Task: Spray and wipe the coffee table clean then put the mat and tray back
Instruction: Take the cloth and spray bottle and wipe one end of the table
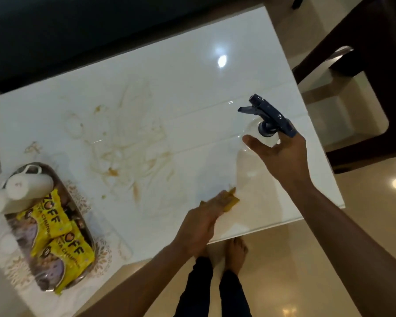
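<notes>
The white glossy coffee table carries brown smeared stains across its middle. A clear spray bottle with a dark blue trigger head stands near the right edge. My right hand wraps round the bottle's neck from the near side. My left hand lies near the front edge, pressing on a yellow-brown cloth that pokes out past the fingers. At the left end an oval metal tray sits on a white patterned mat.
The tray holds white mugs and yellow snack packets. A dark sofa runs behind the table. A dark wooden chair stands to the right. My bare feet are on the tiled floor by the front edge.
</notes>
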